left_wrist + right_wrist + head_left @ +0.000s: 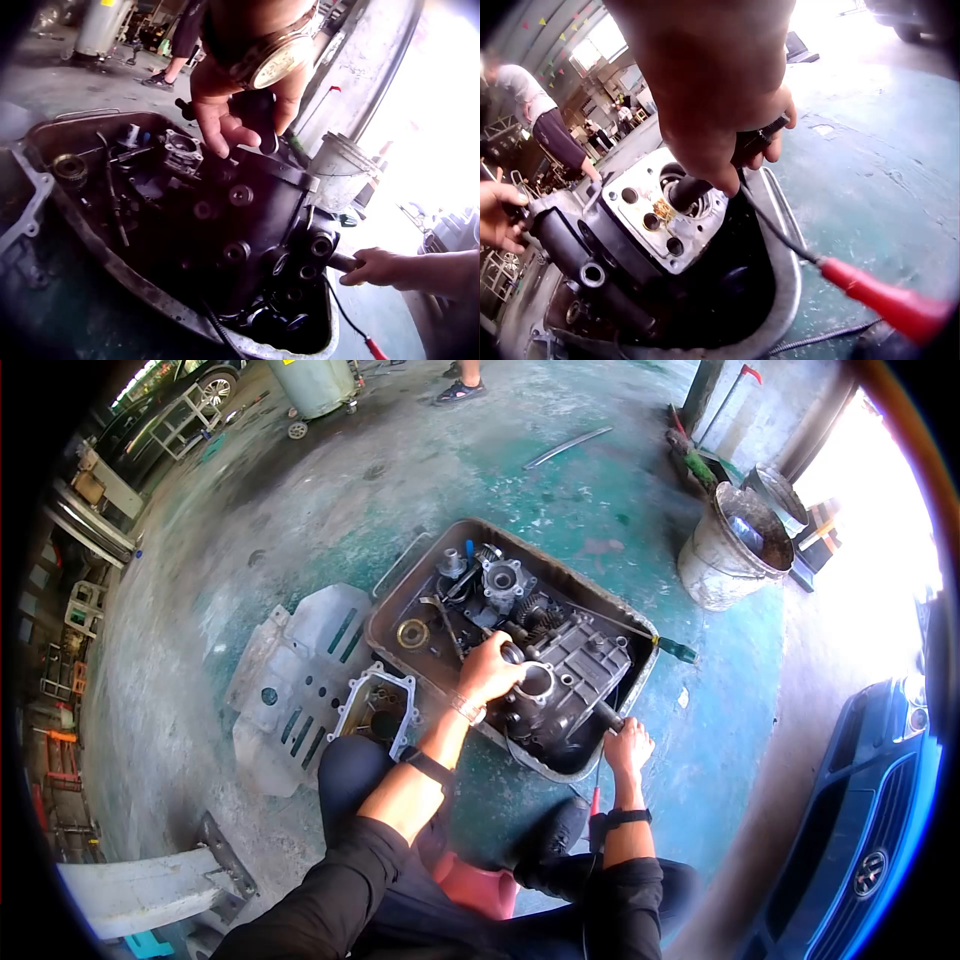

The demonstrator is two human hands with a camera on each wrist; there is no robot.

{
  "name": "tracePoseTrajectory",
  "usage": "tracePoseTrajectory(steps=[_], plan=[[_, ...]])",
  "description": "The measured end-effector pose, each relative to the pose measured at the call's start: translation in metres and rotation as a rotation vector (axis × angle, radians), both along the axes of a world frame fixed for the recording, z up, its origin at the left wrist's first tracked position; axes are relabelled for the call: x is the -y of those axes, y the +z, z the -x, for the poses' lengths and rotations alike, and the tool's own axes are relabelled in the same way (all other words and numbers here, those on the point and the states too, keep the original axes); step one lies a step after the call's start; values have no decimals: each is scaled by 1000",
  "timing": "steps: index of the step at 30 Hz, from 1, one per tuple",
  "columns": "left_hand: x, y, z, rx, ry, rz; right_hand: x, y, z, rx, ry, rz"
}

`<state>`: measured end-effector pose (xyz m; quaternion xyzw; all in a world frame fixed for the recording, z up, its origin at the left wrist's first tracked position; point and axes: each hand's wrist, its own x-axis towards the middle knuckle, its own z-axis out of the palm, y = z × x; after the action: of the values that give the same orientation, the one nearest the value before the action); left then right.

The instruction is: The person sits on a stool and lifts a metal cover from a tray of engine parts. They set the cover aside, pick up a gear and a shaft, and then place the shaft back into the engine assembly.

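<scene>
A dark cast gearbox housing lies in a worn metal tub, among gears and other oily parts. My left hand is over the housing beside its round top opening. In the left wrist view its fingers curl around a dark metal piece, partly hidden by the hand. At the housing's near right end, my right hand grips a dark shaft. The right wrist view shows this shaft entering a ringed bore in the pale end face; the fingers cover its outer end.
A slotted metal plate and a cast cover lie left of the tub. A green-handled screwdriver rests across its right rim. A red-handled tool with a cable hangs near my right hand. Beyond are a bucket and a blue car.
</scene>
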<state>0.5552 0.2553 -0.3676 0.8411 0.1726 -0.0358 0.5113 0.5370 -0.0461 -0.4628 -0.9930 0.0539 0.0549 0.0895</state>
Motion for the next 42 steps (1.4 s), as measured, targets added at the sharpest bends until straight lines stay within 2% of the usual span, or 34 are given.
tracePoseTrajectory(steps=[1, 8, 9, 10, 13, 15, 17, 25, 26, 29, 42], plan=[[7, 9, 4, -21, -6, -124, 1, -4, 3, 6, -3, -30], [36, 10, 16, 73, 7, -265, 7, -9, 7, -63, 21, -72], [39, 14, 18, 69, 24, -362, 4, -9, 7, -43, 21, -61], [38, 13, 18, 68, 21, -335, 3, -5, 3, -139, -4, -92], [45, 12, 26, 56, 2, -283, 5, -11, 6, -86, 4, -80], [57, 23, 33, 61, 19, -233, 11, -19, 3, -147, -2, -99], [70, 27, 43, 55, 24, -309, 15, -28, 0, -142, -24, -55], [73, 35, 48, -24, -18, -300, 20, -36, -7, -118, 13, -37], [72, 26, 50, 68, -52, -374, 21, -36, -8, -114, 19, -41], [73, 24, 52, 95, -38, -373, 22, -37, -8, -104, 41, -43], [69, 14, 48, 97, 44, -199, 21, -34, -12, -93, 57, -21]])
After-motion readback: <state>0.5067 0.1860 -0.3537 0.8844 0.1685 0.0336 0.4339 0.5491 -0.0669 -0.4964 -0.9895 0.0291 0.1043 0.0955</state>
